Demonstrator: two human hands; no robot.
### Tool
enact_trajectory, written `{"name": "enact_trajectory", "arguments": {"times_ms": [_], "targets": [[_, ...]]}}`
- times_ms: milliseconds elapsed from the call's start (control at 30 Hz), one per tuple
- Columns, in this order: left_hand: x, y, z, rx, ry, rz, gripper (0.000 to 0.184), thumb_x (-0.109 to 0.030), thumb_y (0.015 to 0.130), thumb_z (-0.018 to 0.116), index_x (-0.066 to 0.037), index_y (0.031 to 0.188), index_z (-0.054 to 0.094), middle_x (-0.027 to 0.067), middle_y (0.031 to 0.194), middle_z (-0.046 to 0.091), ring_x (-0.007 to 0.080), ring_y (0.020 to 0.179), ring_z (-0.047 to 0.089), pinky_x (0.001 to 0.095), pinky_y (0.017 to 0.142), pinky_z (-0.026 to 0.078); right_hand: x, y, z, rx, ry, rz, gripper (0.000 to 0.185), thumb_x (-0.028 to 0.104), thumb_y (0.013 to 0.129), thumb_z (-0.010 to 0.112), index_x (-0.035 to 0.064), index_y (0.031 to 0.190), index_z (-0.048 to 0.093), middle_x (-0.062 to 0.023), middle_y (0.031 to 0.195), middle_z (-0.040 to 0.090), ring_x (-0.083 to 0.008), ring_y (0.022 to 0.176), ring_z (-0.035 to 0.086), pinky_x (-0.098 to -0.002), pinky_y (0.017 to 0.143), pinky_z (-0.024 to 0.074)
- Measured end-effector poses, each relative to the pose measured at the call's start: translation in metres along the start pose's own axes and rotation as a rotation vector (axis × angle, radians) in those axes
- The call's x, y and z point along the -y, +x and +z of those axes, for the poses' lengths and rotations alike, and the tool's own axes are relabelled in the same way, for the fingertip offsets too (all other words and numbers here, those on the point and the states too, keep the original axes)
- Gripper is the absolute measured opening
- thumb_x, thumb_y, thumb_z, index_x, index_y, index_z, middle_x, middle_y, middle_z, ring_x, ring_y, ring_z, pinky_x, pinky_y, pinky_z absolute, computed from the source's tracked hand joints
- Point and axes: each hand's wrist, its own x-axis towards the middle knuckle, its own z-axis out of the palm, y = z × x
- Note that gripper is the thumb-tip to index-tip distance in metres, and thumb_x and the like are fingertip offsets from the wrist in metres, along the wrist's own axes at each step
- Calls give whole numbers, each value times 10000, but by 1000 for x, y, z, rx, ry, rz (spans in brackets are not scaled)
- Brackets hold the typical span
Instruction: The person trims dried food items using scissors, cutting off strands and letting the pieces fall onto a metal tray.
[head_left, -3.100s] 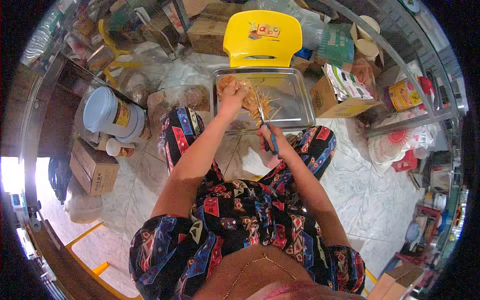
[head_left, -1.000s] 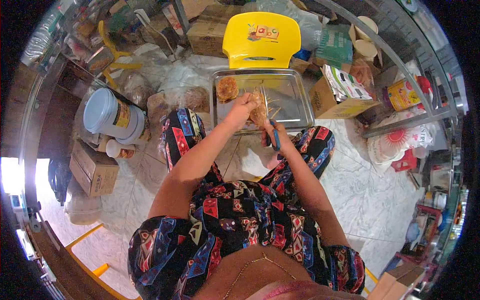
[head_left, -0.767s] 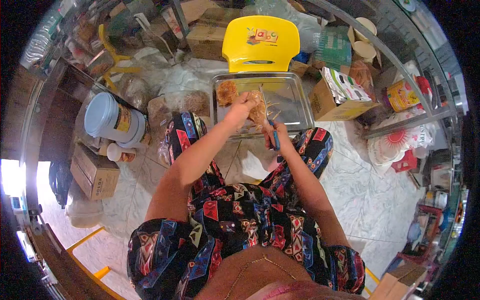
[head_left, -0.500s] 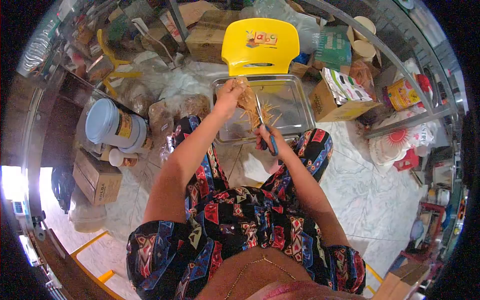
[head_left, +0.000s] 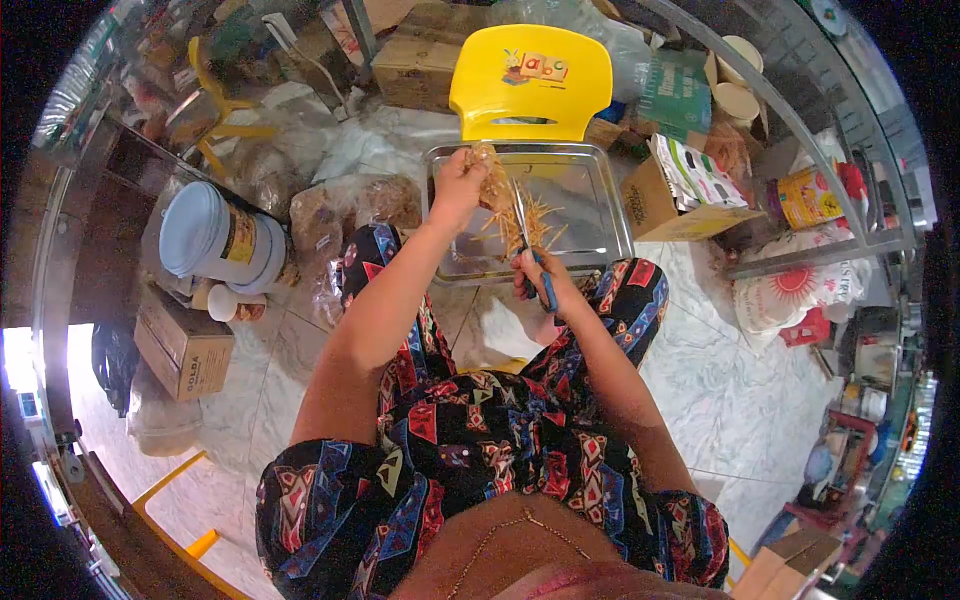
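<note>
My left hand [head_left: 460,190] is closed on a brown, crinkled flat piece [head_left: 492,180] and holds it up over the left part of a metal tray [head_left: 590,225]. I cannot make out exactly what the piece is. In my right hand [head_left: 541,279] is a pair of scissors [head_left: 520,215] with blue handles, the blades pointing up alongside the brown piece's right edge. Thin light-brown strips [head_left: 541,217] lie loosely heaped in the tray around the blades.
The tray rests on a yellow chair [head_left: 530,85] with a printed backrest. Boxes [head_left: 690,215] and a red-and-yellow container [head_left: 808,195] stand to the right. On the left are a blue-lidded bucket [head_left: 225,235], a carton [head_left: 185,345] and bagged brown goods [head_left: 370,203].
The view has shifted slightly. Both hands keep their hold, and the brown piece and scissors stay in nearly the same place over the tray.
</note>
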Motion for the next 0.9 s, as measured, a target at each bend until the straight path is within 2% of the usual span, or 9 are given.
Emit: {"name": "enact_trajectory", "arguments": {"times_ms": [67, 167, 200, 267, 533, 633, 700, 767, 900], "targets": [[6, 4, -2, -2, 2, 26, 145, -61, 814, 494, -15, 951, 507, 20, 804, 543, 107, 673, 536, 270, 538, 472, -5, 1, 3, -61, 155, -31, 335, 344, 846, 519, 10, 831, 496, -40, 598, 478, -126, 481, 478, -258, 429, 393], [3, 1, 1, -1, 23, 51, 152, -64, 811, 491, -14, 953, 506, 28, 796, 544, 106, 644, 540, 269, 496, 476, 3, -3, 5, -47, 121, -60, 328, 345, 843, 525, 21, 815, 488, -34, 590, 463, -119, 474, 457, -260, 422, 382], [0, -1, 2, -4, 40, 50, 156, -66, 810, 488, -13, 955, 505, 34, 794, 545, 106, 627, 542, 267, 473, 476, 3, -4, 4, -48, 122, -61, 328, 345, 843, 525, 21, 815, 488, -34, 590, 463, -119, 474, 457, -260, 422, 382], [-5, -6, 4, 19, 45, 26, 157, -70, 809, 485, -10, 954, 501, 38, 788, 544, 106, 616, 542, 265, 458, 474, 3, -5, 1, 19, 101, -12, 402, 387, 866, 461, -11, 923, 486, -40, 670, 491, -129, 575, 499, -253, 512, 438], [1, -5, 6, 62, 85, 82, 135, -75, 808, 478, -12, 926, 484, 41, 786, 534, 118, 609, 551, 279, 424, 485, -6, -1, 0, -49, 0, -15, 382, 369, 868, 462, -10, 899, 487, -44, 624, 484, -134, 530, 498, -260, 480, 431], [-6, -12, 9, 29, 136, 85, 132, -78, 809, 479, -14, 924, 484, 37, 796, 533, 113, 638, 543, 265, 450, 482, -4, -2, 0, -80, -58, -16, 363, 354, 867, 469, -8, 875, 487, -39, 567, 465, -129, 469, 479, -257, 442, 416], [-12, -15, 11, 37, 41, -13, 131, -79, 810, 484, -17, 926, 487, 30, 804, 536, 99, 674, 527, 243, 517, 462, -1, -3, 1, -96, -64, -6, 350, 345, 865, 474, -4, 855, 488, -35, 538, 453, -125, 435, 465, -255, 421, 407], [-6, -11, 8, 44, 52, 20, 131, -78, 811, 487, -19, 928, 488, 29, 811, 539, 98, 684, 527, 243, 545, 457, 3, -5, 3, -129, 38, 9, 332, 350, 800, 585, 41, 742, 479, -17, 509, 443, -118, 394, 445, -268, 365, 375], [4, -5, 3, 64, 27, 70, 128, -80, 815, 496, -22, 929, 495, 26, 828, 549, 97, 700, 528, 251, 612, 447, 5, -9, 4, -140, 59, 6, 335, 348, 793, 596, 38, 743, 481, -17, 503, 439, -113, 385, 436, -272, 357, 368]]}}
